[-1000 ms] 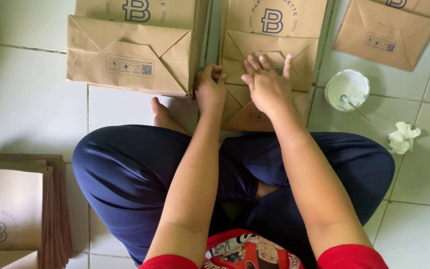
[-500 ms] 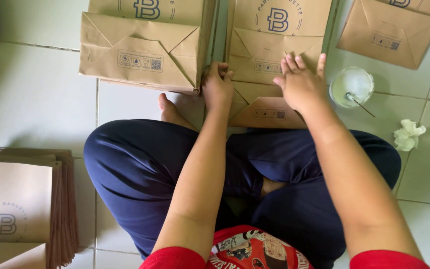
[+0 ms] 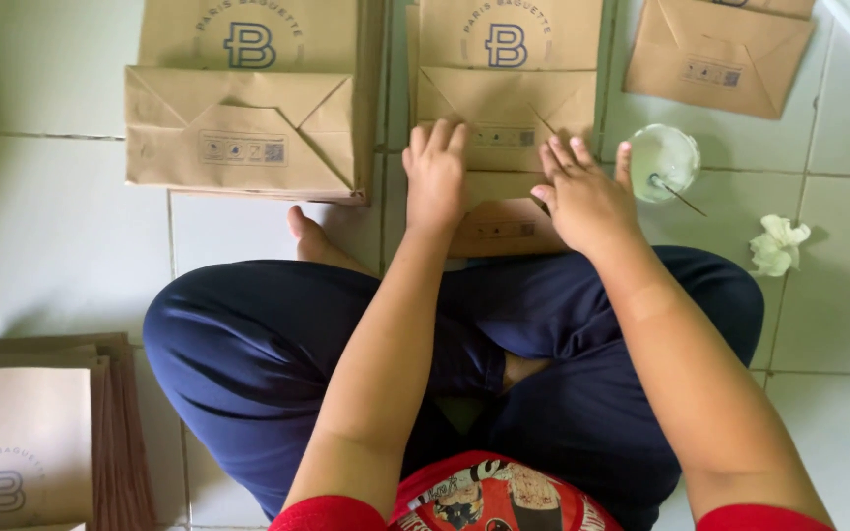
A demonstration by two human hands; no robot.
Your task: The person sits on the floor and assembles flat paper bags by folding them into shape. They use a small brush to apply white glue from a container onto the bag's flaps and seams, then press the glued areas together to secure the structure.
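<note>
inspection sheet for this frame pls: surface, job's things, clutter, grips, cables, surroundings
Surface: pale tiled floor, person seated cross-legged.
Job's things: brown paper bag flat under both hands, bottom fold towards the person.
Clutter: crumpled white tissue; small clear cup with stick.
Grips: left hand and right hand pressed flat on the bag, fingers spread.
Cables: nothing seen.
Surroundings: more folded bags left and top right; flat bag stack at lower left.

Navy trousers (image 3: 248,344); red short sleeves (image 3: 327,513); printed shirt front (image 3: 489,497); barefoot
</note>
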